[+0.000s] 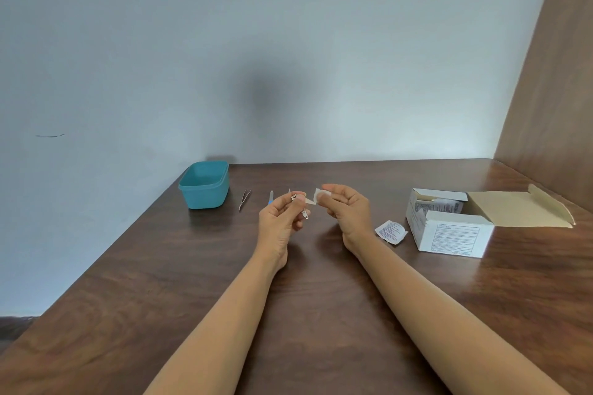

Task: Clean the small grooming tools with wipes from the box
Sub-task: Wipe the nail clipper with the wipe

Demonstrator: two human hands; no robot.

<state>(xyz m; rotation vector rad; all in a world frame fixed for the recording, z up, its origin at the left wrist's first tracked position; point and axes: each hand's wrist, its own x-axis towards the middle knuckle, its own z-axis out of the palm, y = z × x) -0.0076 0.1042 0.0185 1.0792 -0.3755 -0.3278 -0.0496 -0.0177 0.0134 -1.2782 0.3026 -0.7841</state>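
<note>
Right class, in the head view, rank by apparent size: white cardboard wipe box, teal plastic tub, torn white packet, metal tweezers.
1. White cardboard wipe box
2. Teal plastic tub
3. Torn white packet
4. Metal tweezers, about as long as the packet but much thinner

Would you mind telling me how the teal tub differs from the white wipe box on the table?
The teal tub is plain plastic with rounded corners; the wipe box is white printed cardboard with square edges. The tub shows no lid; the box has a flap folded back. The tub's visible inside shows nothing; the box holds packets. Both stand open on the table.
</note>
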